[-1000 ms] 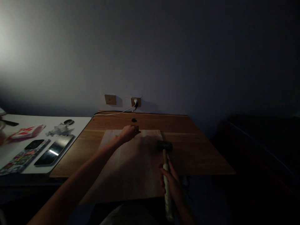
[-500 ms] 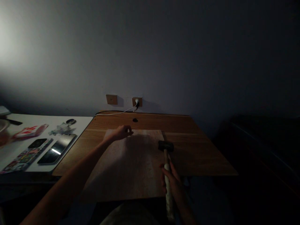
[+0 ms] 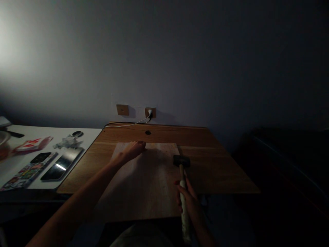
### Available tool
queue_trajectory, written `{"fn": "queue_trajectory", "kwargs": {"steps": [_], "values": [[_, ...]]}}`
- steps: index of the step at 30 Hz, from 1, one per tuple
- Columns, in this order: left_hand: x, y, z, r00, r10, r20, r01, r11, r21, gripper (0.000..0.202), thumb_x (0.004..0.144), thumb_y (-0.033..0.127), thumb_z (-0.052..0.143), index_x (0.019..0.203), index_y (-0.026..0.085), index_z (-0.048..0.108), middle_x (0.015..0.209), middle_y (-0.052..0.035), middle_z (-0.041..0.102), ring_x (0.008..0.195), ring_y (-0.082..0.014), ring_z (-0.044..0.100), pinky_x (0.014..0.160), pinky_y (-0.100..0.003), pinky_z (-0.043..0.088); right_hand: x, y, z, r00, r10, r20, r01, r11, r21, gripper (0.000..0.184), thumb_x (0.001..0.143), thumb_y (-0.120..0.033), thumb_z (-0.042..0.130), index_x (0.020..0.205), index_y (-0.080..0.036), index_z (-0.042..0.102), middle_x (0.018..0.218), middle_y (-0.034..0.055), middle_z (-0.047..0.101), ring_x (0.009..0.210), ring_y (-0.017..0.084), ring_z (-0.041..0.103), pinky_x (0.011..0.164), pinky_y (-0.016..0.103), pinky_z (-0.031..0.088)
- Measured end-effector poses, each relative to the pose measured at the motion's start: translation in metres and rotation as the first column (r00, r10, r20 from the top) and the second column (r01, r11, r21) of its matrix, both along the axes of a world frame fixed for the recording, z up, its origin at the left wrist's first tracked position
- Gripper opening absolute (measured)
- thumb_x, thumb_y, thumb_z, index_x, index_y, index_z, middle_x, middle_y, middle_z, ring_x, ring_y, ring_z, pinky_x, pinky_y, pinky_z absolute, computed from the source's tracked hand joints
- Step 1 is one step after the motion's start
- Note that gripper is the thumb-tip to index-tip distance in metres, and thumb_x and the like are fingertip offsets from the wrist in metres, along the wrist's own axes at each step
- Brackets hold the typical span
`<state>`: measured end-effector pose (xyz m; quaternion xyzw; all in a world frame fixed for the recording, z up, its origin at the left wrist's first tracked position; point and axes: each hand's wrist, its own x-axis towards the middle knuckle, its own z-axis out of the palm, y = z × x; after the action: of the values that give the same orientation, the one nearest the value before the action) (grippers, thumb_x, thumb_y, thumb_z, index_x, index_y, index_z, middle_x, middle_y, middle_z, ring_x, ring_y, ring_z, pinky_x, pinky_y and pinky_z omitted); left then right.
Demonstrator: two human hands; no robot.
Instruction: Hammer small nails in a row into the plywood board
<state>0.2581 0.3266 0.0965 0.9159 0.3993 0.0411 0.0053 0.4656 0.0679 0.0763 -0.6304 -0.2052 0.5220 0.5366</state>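
My right hand (image 3: 189, 195) is wrapped round the pale handle of a mallet (image 3: 181, 160). Its dark head points away from me, near the right edge of a light wooden board (image 3: 154, 185). Over the far left part of that board, my left hand (image 3: 135, 148) has its fingers curled closed, back of the hand upward. Whatever it may hold is hidden under the fingers, and I cannot tell whether it touches the board.
The board lies on a brown wooden desk (image 3: 216, 171) and overhangs its front edge. A white table (image 3: 89, 133) adjoins on the left, bearing a phone (image 3: 61, 164), a patterned case (image 3: 28, 171), and a red-and-white packet (image 3: 33, 144). Cables run to a wall socket (image 3: 150, 112).
My left hand has turned more palm-down, hiding the gap earlier seen between thumb and finger. The mallet and my right hand are almost unmoved.
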Motion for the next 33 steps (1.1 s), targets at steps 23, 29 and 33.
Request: {"fn": "queue_trajectory", "kwargs": {"steps": [23,29,33], "values": [[-0.025,0.007,0.014,0.548,0.546,0.634,0.013,0.752,-0.659,0.021,0.077,0.034,0.063,0.064,0.018,0.058,0.052,0.004,0.045,0.044,-0.0085,0.038,0.044,-0.019,0.025,-0.001,0.002,0.003,1.0,0.002,0.019,-0.002,1.0,0.009,0.056,0.063,-0.055,0.073,0.106,-0.023,0.059,0.05,-0.0082,0.052,0.038,0.011,0.045,0.034,0.018,0.031],[-0.036,0.002,0.003,0.957,0.197,0.214,-0.144,0.96,-0.241,0.017,0.084,0.03,0.062,0.091,0.025,0.077,0.074,-0.0025,0.07,0.069,-0.0165,0.064,0.064,-0.024,0.041,-0.001,0.001,0.001,0.999,-0.028,0.021,0.028,1.0,-0.001,0.054,0.064,-0.056,0.072,0.105,-0.023,0.06,0.047,-0.0086,0.051,0.035,0.009,0.041,0.034,0.019,0.031],[-0.034,-0.001,0.002,0.981,0.117,0.152,-0.092,0.982,-0.163,0.019,0.087,0.025,0.059,0.097,0.023,0.076,0.087,-0.0064,0.074,0.078,-0.0192,0.067,0.069,-0.026,0.044,0.0,0.001,0.002,1.0,0.01,0.015,-0.011,1.0,0.016,0.054,0.065,-0.054,0.074,0.107,-0.022,0.06,0.052,-0.0071,0.054,0.039,0.011,0.047,0.035,0.019,0.033]]}}
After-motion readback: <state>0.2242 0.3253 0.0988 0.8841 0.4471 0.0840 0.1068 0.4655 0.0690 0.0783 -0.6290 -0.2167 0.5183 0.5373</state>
